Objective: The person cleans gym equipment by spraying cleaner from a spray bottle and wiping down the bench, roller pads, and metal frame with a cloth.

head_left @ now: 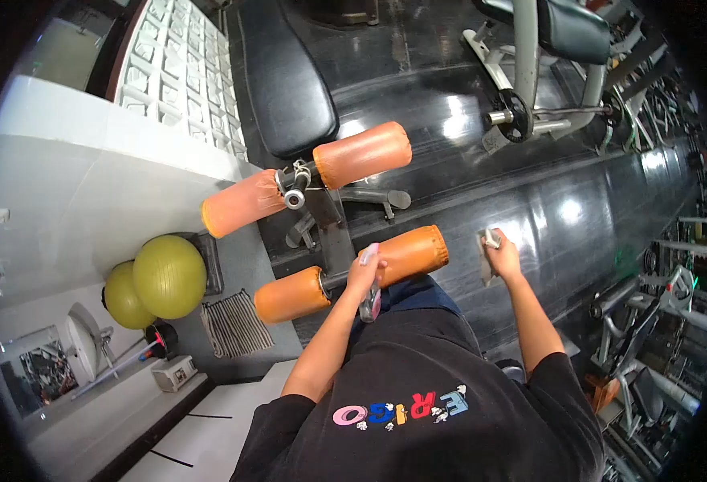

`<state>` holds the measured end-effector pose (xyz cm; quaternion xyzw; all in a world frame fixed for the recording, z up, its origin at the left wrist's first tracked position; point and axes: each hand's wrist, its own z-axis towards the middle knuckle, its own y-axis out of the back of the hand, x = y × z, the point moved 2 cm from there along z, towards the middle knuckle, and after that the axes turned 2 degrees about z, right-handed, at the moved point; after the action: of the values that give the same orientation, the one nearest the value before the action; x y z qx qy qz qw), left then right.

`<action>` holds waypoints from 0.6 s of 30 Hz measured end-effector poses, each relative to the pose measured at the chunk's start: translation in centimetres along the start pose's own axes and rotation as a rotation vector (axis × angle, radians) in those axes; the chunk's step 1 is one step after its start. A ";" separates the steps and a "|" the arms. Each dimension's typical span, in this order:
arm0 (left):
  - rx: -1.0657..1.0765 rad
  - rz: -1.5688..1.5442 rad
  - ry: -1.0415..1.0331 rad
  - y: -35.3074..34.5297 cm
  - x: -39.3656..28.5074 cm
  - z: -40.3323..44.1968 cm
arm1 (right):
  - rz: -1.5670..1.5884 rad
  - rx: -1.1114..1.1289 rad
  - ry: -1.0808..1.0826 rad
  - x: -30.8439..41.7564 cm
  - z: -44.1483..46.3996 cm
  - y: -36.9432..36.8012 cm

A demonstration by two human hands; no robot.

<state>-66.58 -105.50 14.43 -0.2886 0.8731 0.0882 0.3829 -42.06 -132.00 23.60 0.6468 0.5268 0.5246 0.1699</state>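
My left hand (363, 275) is closed around a slim bottle-like object (371, 304) with pinkish and clear parts; its exact kind is unclear. It is beside the lower pair of orange padded rollers, near the inner end of the right roller (404, 255). The left roller (291, 295) sits on the same bar. Off to the right, my right hand (503, 255) grips a folded whitish cloth (484, 259), held apart from the bench. Above are two more orange rollers, one on the left (243, 203) and one on the right (363, 155), either side of a metal post end (294, 198).
A black padded bench (289, 88) extends away from the rollers. Two green exercise balls (169, 277) and a striped mat (238, 324) lie to the left by the wall. A weight machine (526, 80) stands at upper right, with more gym equipment (650, 353) along the right.
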 end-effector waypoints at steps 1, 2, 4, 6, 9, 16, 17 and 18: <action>-0.052 0.005 0.019 0.3 -0.2 0.7 | 0.062 0.008 0.114 -0.1 0.0 -1.3; -0.108 -0.059 0.031 0.4 -1.1 0.7 | 0.090 0.049 0.148 0.6 -0.2 -2.5; -0.135 -0.104 0.061 1.3 -2.9 -0.2 | 0.146 0.126 0.237 2.9 -0.5 -4.1; -0.100 -0.131 0.091 3.3 -3.1 -1.1 | 0.176 0.190 0.290 6.8 -1.1 -4.3; -0.228 -0.157 -0.084 5.8 -1.9 -3.9 | 0.169 0.281 0.350 10.0 0.0 -4.9; -0.382 -0.101 -0.050 10.2 2.8 -13.0 | 0.082 0.450 0.534 14.9 3.5 -7.1; -0.432 -0.075 -0.063 10.0 2.9 -14.5 | 0.078 0.490 0.536 15.3 3.7 -8.1; -0.466 -0.067 -0.064 9.8 3.2 -15.6 | 0.080 0.510 0.549 15.8 3.5 -9.2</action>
<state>-83.58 -104.70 22.22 -0.3950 0.8066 0.2838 0.3359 -45.33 -113.68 22.97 0.5236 0.6409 0.5366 -0.1648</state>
